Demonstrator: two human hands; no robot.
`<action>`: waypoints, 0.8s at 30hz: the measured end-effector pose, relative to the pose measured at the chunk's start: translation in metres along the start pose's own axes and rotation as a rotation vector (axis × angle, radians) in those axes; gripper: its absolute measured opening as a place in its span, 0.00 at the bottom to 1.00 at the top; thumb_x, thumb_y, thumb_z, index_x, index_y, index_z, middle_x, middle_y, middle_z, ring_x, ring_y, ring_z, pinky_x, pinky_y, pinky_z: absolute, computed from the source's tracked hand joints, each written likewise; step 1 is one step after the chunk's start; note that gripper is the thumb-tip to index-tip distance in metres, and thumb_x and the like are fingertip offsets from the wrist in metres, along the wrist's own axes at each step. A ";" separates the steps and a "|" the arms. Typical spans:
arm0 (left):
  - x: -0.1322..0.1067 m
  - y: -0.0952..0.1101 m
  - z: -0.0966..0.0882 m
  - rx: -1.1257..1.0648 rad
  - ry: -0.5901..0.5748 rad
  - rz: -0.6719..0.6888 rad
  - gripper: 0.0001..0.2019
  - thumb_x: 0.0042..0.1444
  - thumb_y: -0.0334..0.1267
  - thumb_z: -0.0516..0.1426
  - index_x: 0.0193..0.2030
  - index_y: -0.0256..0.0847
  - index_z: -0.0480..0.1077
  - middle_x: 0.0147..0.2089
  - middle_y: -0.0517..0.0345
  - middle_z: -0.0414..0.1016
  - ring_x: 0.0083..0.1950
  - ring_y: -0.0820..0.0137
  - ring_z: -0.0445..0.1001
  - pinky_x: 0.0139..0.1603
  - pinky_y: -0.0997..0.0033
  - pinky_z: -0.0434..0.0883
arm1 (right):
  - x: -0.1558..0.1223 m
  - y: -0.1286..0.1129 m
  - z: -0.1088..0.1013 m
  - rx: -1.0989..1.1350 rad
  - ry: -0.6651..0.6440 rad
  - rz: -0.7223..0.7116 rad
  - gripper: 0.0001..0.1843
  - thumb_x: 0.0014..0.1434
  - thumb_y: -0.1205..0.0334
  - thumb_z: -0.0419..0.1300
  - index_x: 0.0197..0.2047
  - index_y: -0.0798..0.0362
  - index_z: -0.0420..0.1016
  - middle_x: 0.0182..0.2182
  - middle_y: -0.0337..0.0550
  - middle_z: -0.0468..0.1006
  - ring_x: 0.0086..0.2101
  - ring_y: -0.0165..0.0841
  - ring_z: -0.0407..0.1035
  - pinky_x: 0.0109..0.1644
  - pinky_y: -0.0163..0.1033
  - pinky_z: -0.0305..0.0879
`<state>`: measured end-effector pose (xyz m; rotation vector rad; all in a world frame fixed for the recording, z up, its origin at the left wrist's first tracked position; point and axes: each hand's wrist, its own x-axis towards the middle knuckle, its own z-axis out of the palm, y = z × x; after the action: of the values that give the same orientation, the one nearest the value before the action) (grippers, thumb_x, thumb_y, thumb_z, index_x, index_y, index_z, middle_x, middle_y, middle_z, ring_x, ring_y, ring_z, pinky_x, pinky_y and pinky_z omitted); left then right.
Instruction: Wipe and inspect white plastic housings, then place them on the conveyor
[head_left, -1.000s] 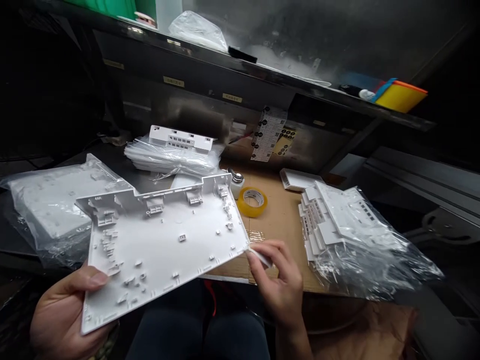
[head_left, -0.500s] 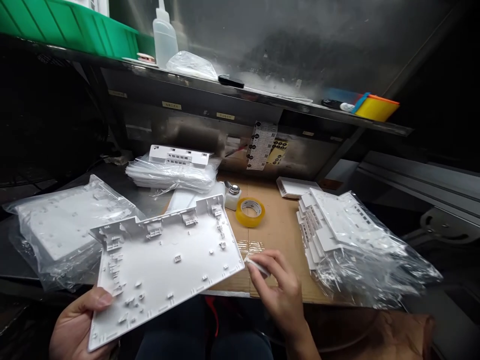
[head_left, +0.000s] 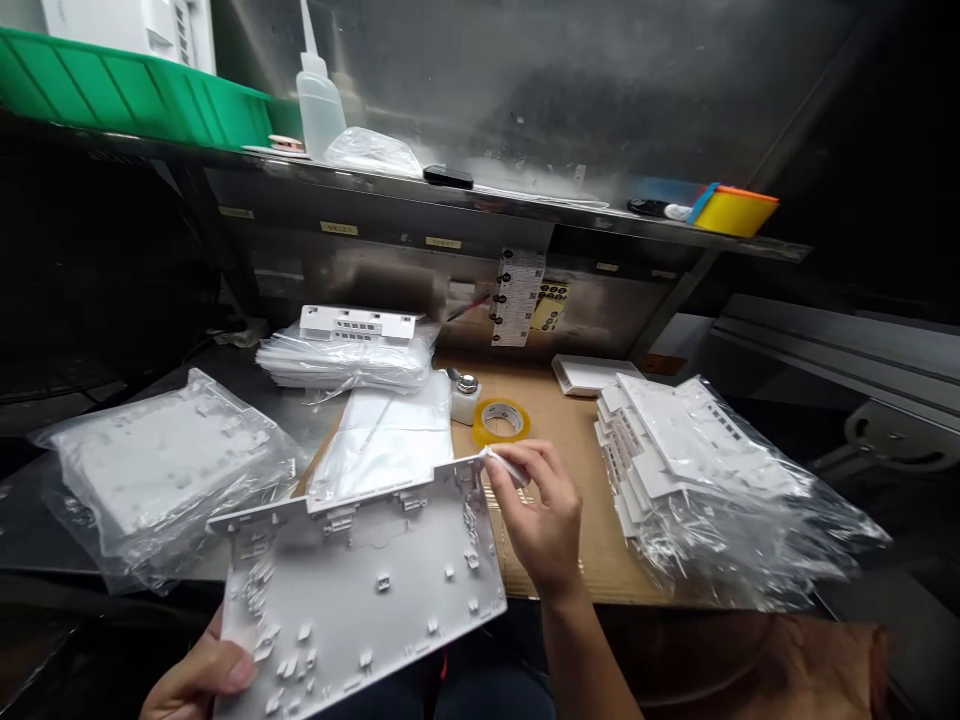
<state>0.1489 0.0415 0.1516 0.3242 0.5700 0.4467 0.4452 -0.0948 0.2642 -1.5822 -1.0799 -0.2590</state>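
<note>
A white plastic housing panel (head_left: 409,590), with small clips and posts on its inner face, is tilted in front of me. My left hand (head_left: 199,672) grips its lower left corner, thumb on the inner face. Pinched in my right hand (head_left: 546,505) is a small white wad (head_left: 510,468) that looks like folded cloth. It touches the panel's upper right corner; my fingers partly hide it. Just behind that hand lies a roll of yellow tape (head_left: 501,422), and beside the roll stands a small bottle with a metal cap (head_left: 466,398).
Bagged white panels lie at the left (head_left: 169,460) and in a right-hand stack (head_left: 697,470). Clear plastic bags (head_left: 390,430) lie behind the held panel, with another bagged stack (head_left: 349,350) farther back. A shelf (head_left: 525,195) carries a green bin (head_left: 135,95) and a squeeze bottle (head_left: 321,105).
The panel has moved down and slightly right, its inner face tilted differently. My right hand with the white wad has gone up from the lower right corner to the upper right one.
</note>
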 end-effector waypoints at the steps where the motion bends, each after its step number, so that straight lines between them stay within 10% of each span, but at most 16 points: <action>1: -0.002 -0.003 0.010 0.090 0.044 0.065 0.58 0.40 0.20 0.53 0.70 0.85 0.41 0.58 0.82 0.72 0.58 0.46 0.74 0.53 0.35 0.77 | -0.001 0.002 0.002 -0.007 0.004 0.004 0.08 0.64 0.70 0.63 0.46 0.54 0.80 0.39 0.42 0.76 0.38 0.28 0.70 0.40 0.35 0.69; 11: -0.003 -0.025 0.088 0.048 0.043 0.208 0.56 0.37 0.18 0.57 0.75 0.56 0.55 0.59 0.49 0.78 0.54 0.42 0.78 0.53 0.41 0.78 | -0.001 0.025 -0.006 -0.145 0.099 0.019 0.07 0.63 0.64 0.67 0.45 0.52 0.82 0.39 0.42 0.78 0.37 0.29 0.70 0.40 0.35 0.67; 19: 0.007 -0.049 0.157 0.020 0.006 0.232 0.57 0.37 0.17 0.58 0.75 0.61 0.54 0.65 0.59 0.72 0.58 0.58 0.76 0.56 0.67 0.76 | -0.004 -0.059 0.032 0.124 -0.015 -0.100 0.11 0.62 0.73 0.64 0.46 0.50 0.78 0.40 0.40 0.74 0.38 0.26 0.69 0.42 0.32 0.69; 24: 0.008 -0.055 0.168 -0.024 -0.003 0.248 0.51 0.40 0.18 0.60 0.70 0.63 0.62 0.69 0.64 0.68 0.63 0.59 0.72 0.53 0.75 0.73 | -0.002 -0.067 0.045 0.156 -0.014 -0.129 0.12 0.62 0.74 0.63 0.47 0.52 0.78 0.41 0.41 0.74 0.38 0.25 0.70 0.43 0.32 0.70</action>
<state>0.2699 -0.0305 0.2592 0.3742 0.5231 0.6914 0.3771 -0.0617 0.2927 -1.3793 -1.1866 -0.2444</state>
